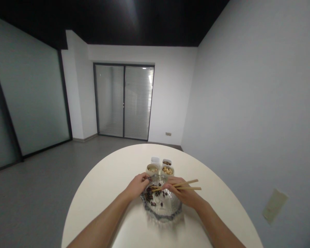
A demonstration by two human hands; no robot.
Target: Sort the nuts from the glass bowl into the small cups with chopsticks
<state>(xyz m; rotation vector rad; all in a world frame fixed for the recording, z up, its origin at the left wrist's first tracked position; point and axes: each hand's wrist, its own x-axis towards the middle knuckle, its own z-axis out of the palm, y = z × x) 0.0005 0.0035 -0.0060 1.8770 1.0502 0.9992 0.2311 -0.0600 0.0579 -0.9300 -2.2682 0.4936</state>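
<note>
A clear glass dish (167, 214) sits on the round white table (111, 193), holding several dark beans (151, 197). My right hand (182, 193) is closed round a pair of wooden chopsticks (188, 186), whose tips point left over the beans. My left hand (136, 186) rests at the dish's left rim with its fingers curled, touching the rim near the chopstick tips. Whether it pinches anything is hidden.
Just beyond the dish stand several small white cups (167, 169), some with pale nuts, one with dark pieces. A grey wall runs along the right; a glass sliding door (124, 101) lies across the room. Grey floor surrounds the table.
</note>
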